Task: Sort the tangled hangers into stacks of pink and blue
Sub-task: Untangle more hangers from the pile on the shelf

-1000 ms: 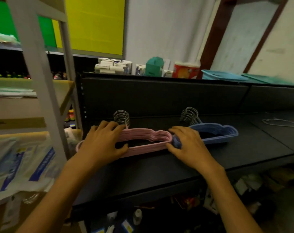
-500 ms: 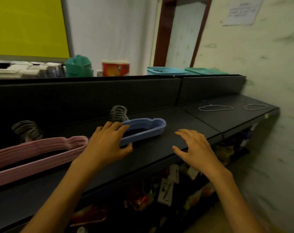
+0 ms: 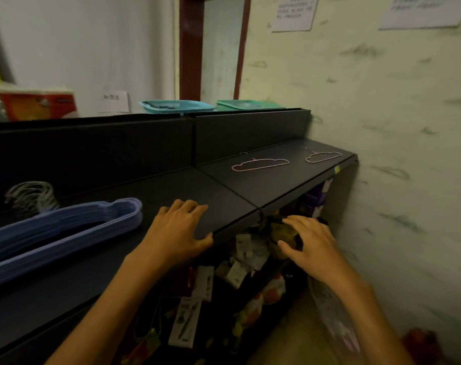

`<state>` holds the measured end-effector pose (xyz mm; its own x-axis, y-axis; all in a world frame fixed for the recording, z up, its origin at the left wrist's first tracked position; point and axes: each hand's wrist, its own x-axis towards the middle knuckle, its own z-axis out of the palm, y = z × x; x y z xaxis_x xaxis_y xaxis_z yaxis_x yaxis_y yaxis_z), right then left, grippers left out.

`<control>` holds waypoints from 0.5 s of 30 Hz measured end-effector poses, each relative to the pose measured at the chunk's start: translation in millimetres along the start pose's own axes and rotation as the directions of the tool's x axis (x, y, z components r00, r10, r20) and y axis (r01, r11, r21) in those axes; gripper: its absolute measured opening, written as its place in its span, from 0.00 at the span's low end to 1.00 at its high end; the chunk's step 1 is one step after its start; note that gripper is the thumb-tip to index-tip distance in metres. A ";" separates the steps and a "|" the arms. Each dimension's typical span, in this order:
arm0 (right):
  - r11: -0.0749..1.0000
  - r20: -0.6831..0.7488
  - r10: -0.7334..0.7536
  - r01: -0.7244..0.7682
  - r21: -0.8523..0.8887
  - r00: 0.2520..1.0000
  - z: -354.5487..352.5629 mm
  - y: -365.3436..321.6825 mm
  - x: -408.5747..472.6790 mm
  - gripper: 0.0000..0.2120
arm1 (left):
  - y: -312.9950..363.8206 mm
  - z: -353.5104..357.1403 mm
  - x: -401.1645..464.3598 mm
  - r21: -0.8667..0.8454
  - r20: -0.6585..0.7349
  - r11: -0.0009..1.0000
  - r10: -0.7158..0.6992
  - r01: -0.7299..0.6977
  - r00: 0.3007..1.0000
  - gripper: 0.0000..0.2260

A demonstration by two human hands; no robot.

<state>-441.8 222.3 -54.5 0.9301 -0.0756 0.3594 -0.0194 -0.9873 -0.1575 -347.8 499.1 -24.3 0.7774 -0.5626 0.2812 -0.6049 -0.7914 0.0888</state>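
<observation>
A stack of blue hangers [image 3: 63, 227] lies on the black shelf [image 3: 224, 188] at the left, its metal hooks [image 3: 30, 196] pointing to the back panel. Two single pink hangers lie flat further right on the shelf: one [image 3: 259, 164] mid-right and one [image 3: 323, 156] near the wall. The pink stack is out of view. My left hand [image 3: 180, 227] hovers over the shelf's front edge with loosely bent fingers, holding nothing. My right hand [image 3: 308, 242] is in front of the shelf edge, empty, fingers relaxed.
A raised black back panel [image 3: 145, 143] runs behind the shelf. On top of it stand a red box [image 3: 37, 101], a blue tray [image 3: 176, 106] and a green tray [image 3: 246, 104]. A wall [image 3: 395, 127] closes the right end. Packaged goods [image 3: 224, 280] hang below the shelf.
The view has swung to the right; the pink stack left the frame and the two lone pink hangers came nearer. Both hands moved right, away from the stacks, holding nothing.
</observation>
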 end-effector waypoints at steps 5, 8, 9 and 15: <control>0.999 0.028 0.040 -0.040 -0.010 0.999 10.9 63.3 16.3 0.28 | 31.7 33.3 63.1 -0.021 0.028 0.999 0.042 -0.042 0.999 0.32; 0.998 0.035 0.063 -0.063 -0.013 0.997 18.1 102.5 34.9 0.27 | 47.9 53.8 106.9 -0.033 0.034 0.997 0.067 -0.066 0.997 0.31; 0.997 0.041 0.071 -0.070 -0.015 0.997 20.2 116.1 43.2 0.28 | 53.3 60.9 123.1 -0.030 0.038 0.997 0.070 -0.069 0.997 0.32; 0.995 0.060 0.093 -0.090 -0.037 0.994 27.4 203.5 119.0 0.33 | 80.4 95.3 233.0 -0.039 0.052 0.999 0.034 -0.032 0.998 0.32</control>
<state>-325.0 16.2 -69.0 0.9446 -0.1581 0.2877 -0.1170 -0.9810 -0.1550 -198.8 281.6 -42.7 0.7643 -0.6008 0.2342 -0.6357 -0.7630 0.1173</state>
